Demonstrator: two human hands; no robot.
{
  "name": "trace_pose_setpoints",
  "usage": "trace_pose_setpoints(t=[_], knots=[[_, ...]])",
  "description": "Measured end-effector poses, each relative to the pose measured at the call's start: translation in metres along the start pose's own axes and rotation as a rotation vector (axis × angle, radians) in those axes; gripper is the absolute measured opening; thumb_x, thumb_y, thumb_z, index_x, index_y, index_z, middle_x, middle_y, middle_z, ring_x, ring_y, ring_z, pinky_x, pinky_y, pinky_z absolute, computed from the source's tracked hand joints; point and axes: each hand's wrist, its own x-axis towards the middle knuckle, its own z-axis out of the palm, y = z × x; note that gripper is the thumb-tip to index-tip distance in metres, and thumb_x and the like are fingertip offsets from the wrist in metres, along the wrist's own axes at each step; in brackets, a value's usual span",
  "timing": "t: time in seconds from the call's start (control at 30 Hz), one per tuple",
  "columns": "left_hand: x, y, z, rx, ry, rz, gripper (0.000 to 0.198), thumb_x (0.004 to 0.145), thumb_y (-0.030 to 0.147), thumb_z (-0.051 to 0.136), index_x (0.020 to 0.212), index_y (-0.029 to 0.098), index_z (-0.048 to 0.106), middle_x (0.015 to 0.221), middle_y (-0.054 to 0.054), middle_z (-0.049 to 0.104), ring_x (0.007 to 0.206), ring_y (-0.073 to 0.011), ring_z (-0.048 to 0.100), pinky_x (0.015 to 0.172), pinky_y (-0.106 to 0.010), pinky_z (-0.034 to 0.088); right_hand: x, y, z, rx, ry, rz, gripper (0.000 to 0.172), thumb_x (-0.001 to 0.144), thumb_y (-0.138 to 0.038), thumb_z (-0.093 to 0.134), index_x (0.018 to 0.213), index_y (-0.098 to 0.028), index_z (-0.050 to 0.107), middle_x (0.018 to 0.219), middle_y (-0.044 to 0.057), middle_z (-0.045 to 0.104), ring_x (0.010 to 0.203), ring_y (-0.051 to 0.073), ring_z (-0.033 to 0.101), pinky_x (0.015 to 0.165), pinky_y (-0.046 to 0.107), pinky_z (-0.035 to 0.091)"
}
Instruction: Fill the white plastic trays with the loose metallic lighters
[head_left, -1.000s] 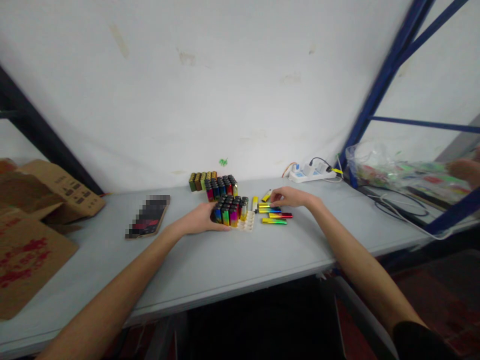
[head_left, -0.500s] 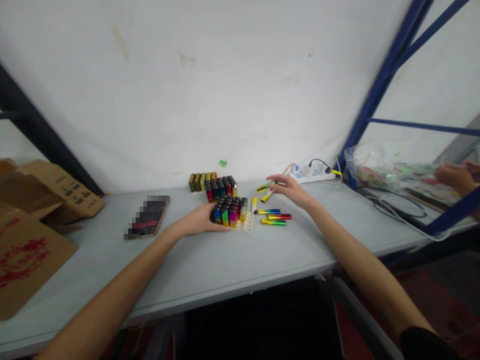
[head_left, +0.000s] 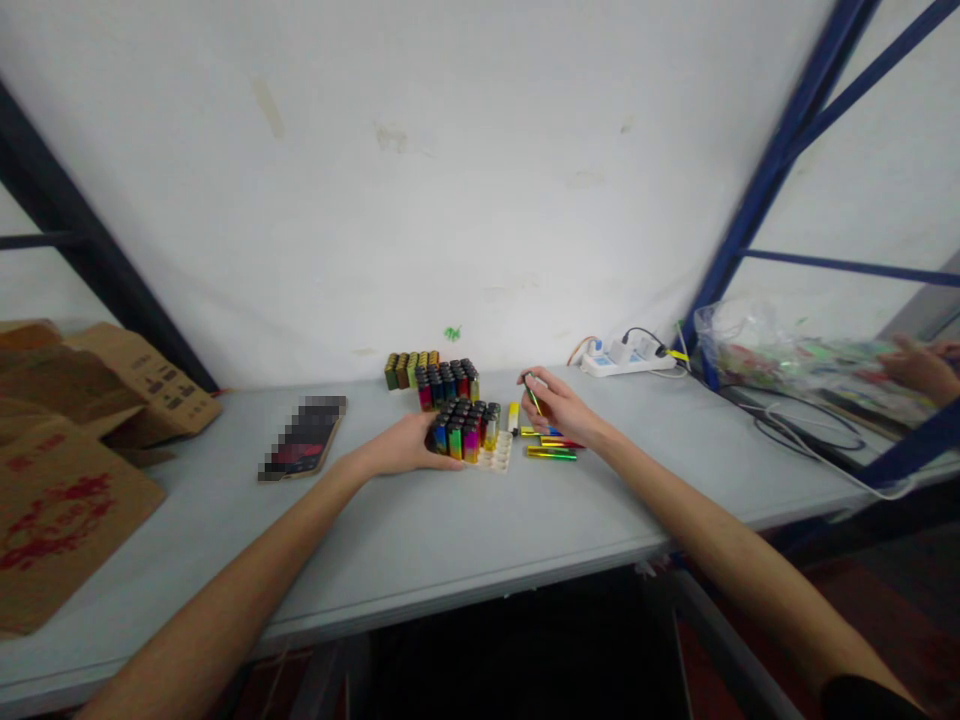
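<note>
Several upright coloured lighters (head_left: pixel 459 432) stand packed in a white tray (head_left: pixel 496 456), whose right part shows bare holes. My left hand (head_left: pixel 412 445) is wrapped round the left side of this group. Over the loose lighters (head_left: pixel 551 453) lying right of the tray, my right hand (head_left: pixel 551 398) pinches a green-yellow lighter (head_left: pixel 533 396), held tilted. A yellow lighter (head_left: pixel 514 417) lies beside the tray's back right corner. Behind the tray stand another block of dark-topped lighters (head_left: pixel 448 383) and a block of gold and green ones (head_left: pixel 409 370).
A phone (head_left: pixel 306 437) lies at the left, near cardboard boxes (head_left: pixel 67 490). A power strip (head_left: pixel 626 357) with cables sits by the wall. Past the blue frame (head_left: pixel 780 160), another person's hand (head_left: pixel 919 368) is near plastic bags (head_left: pixel 787 350).
My right hand has moved left and nearer to me, and has picked up a lighter from behind the loose ones. My left hand stays at the tray. The view has shifted slightly.
</note>
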Motion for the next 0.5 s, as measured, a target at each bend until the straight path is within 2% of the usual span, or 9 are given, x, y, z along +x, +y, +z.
trace_pose_setpoints(t=[0.03, 0.1, 0.17, 0.23, 0.37, 0.5], knots=[[0.0, 0.001, 0.0, -0.003, -0.003, -0.001, 0.081, 0.068, 0.063, 0.086, 0.133, 0.019, 0.065, 0.132, -0.009, 0.074, 0.116, -0.0337, 0.07, 0.106, -0.043, 0.054, 0.0, 0.001, 0.002, -0.045, 0.019, -0.012, 0.045, 0.088, -0.067, 0.067, 0.101, -0.026, 0.052, 0.061, -0.011, 0.04, 0.046, 0.009, 0.032, 0.044, 0.02, 0.029], [0.0, 0.002, 0.0, -0.008, -0.004, -0.002, 0.08, 0.069, 0.062, 0.086, 0.132, 0.018, 0.066, 0.133, -0.01, 0.073, 0.116, -0.0339, 0.07, 0.105, -0.043, 0.054, 0.001, 0.005, 0.005, -0.176, 0.088, -0.049, 0.048, 0.088, -0.07, 0.063, 0.086, -0.023, 0.053, 0.058, -0.01, 0.033, 0.047, 0.008, 0.025, 0.044, 0.022, 0.02], [0.0, 0.002, 0.0, -0.013, -0.003, 0.0, 0.079, 0.069, 0.062, 0.086, 0.131, 0.018, 0.066, 0.133, -0.009, 0.073, 0.116, -0.034, 0.07, 0.105, -0.043, 0.054, 0.003, 0.01, 0.008, -0.339, 0.176, -0.082, 0.056, 0.089, -0.073, 0.056, 0.068, -0.022, 0.045, 0.056, -0.008, 0.031, 0.049, 0.009, 0.026, 0.046, 0.025, 0.02], [0.0, 0.001, 0.0, -0.011, -0.006, -0.002, 0.078, 0.069, 0.063, 0.085, 0.13, 0.018, 0.067, 0.132, -0.009, 0.074, 0.117, -0.0339, 0.07, 0.104, -0.043, 0.055, 0.004, 0.015, 0.009, -0.484, 0.254, -0.08, 0.059, 0.089, -0.072, 0.051, 0.06, -0.023, 0.036, 0.054, -0.006, 0.03, 0.051, 0.009, 0.027, 0.049, 0.027, 0.021], [0.0, 0.0, 0.0, -0.004, -0.008, -0.006, 0.077, 0.069, 0.063, 0.085, 0.13, 0.019, 0.067, 0.131, -0.009, 0.074, 0.116, -0.0333, 0.07, 0.104, -0.042, 0.055, 0.005, 0.019, 0.012, -0.635, 0.347, -0.069, 0.046, 0.085, -0.059, 0.048, 0.058, -0.025, 0.033, 0.054, -0.006, 0.027, 0.053, 0.01, 0.028, 0.052, 0.027, 0.022], [0.0, 0.0, 0.001, -0.008, -0.007, -0.018, 0.079, 0.069, 0.063, 0.086, 0.131, 0.018, 0.065, 0.132, -0.009, 0.074, 0.117, -0.0335, 0.069, 0.105, -0.043, 0.055, 0.004, 0.018, 0.014, -0.671, 0.342, -0.085, 0.037, 0.083, -0.052, 0.044, 0.06, -0.025, 0.033, 0.056, -0.005, 0.029, 0.055, 0.011, 0.03, 0.054, 0.027, 0.024]])
